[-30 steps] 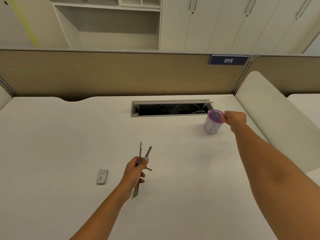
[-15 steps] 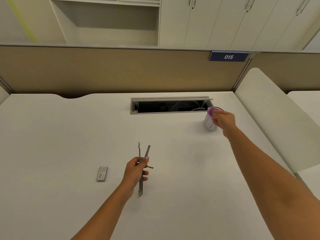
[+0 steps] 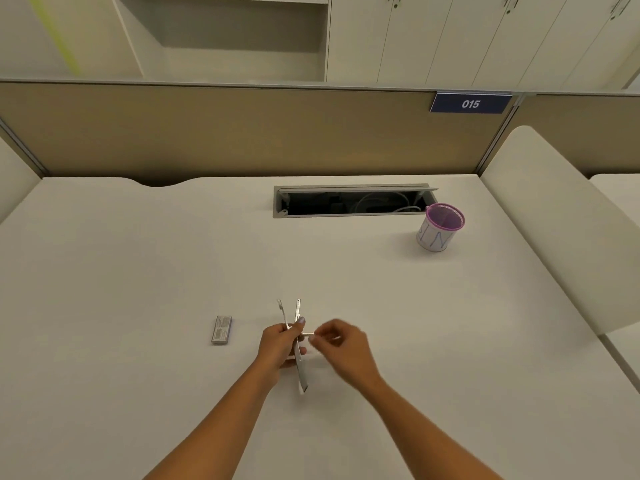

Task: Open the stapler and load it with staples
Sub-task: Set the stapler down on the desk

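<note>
Left hand [image 3: 278, 344] grasped the stapler [image 3: 300, 368] around its middle, fingers curled round it, holding it upright just above the desk [image 3: 138, 271]. We saw the stapler opened: two thin metal arms splayed apart at the top and one long arm pointing down toward the person. We judged it was held this way so the channel stayed exposed and steady for loading.

Right hand [image 3: 341, 344] sat just right of the stapler, touching it. Its fingertips [image 3: 313, 337] pinched a thin bar that stuck out of the stapler's right side. That hand was blurred, so we could not tell whether it also carried a strip of staples. We guessed it was working the pusher or feeding the channel.

The staple box [image 3: 221, 329] lay flat on the desk, left of the stapler and near it, within easy reach of the left side. Nobody touched it.

A purple-rimmed mesh cup [image 3: 440, 227] stood far beyond the stapler to the right, well apart, upright. An open cable slot [image 3: 349, 202] sat far beyond the stapler, just left of the cup.

We judged the opening step done and loading not yet finished. No staples were visible in the channel. The risk we noted was the thin arms snapping shut on the fingers.
</note>
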`<state>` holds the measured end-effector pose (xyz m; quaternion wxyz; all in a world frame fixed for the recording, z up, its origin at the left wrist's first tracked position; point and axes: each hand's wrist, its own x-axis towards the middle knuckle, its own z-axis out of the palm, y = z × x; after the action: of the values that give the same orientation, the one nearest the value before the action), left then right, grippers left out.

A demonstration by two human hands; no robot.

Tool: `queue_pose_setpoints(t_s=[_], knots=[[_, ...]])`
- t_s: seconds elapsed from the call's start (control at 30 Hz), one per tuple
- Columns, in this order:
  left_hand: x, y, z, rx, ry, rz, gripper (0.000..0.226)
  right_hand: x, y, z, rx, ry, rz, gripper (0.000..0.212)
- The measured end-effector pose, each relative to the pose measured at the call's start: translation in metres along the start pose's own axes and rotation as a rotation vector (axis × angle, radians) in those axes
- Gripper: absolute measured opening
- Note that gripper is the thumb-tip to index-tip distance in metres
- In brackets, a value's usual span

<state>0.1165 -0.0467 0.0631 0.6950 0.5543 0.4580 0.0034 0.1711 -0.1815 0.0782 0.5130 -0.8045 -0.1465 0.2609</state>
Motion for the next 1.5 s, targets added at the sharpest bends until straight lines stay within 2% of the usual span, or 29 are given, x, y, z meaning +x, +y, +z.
queue_pose_setpoints(t_s=[0.23,0.33,0.53,0.73,0.97,1.07,1.17,1.23,1.37,1.5], knots=[[0.004,-0.019,-0.005,0.078,0.056,0.021,0.025,-0.031,0.021,0.029,-0.357,-0.125,-0.001,0.034],[0.006,-0.023,-0.005,0.180,0.141,0.071,0.023,-0.030,0.024,0.029,-0.435,-0.093,-0.049,0.030],[-0.003,-0.024,-0.005,0.738,0.245,0.243,0.042,-0.029,0.029,0.023,-0.503,-0.032,-0.110,0.024],[-0.002,-0.030,-0.013,1.036,0.243,0.328,0.054,-0.030,0.035,0.019,-0.604,-0.001,-0.162,0.024],[-0.010,-0.037,-0.030,0.999,0.247,0.381,0.049,-0.031,0.036,0.019,-0.632,0.016,-0.198,0.021],[-0.011,-0.046,-0.050,0.902,0.366,0.552,0.033,-0.032,0.035,0.021,-0.630,0.063,-0.256,0.021],[-0.009,-0.054,-0.077,0.915,0.512,0.732,0.018,-0.034,0.035,0.029,-0.603,0.103,-0.370,0.027],[-0.007,-0.056,-0.091,0.992,0.554,0.750,0.024,-0.036,0.034,0.038,-0.586,0.087,-0.448,0.029],[-0.001,-0.059,-0.114,1.195,0.482,0.692,0.057,-0.039,0.028,0.059,-0.584,-0.001,-0.541,0.028],[0.001,-0.071,-0.130,1.199,0.383,0.662,0.058,-0.042,0.023,0.076,-0.561,-0.143,-0.546,0.032]])
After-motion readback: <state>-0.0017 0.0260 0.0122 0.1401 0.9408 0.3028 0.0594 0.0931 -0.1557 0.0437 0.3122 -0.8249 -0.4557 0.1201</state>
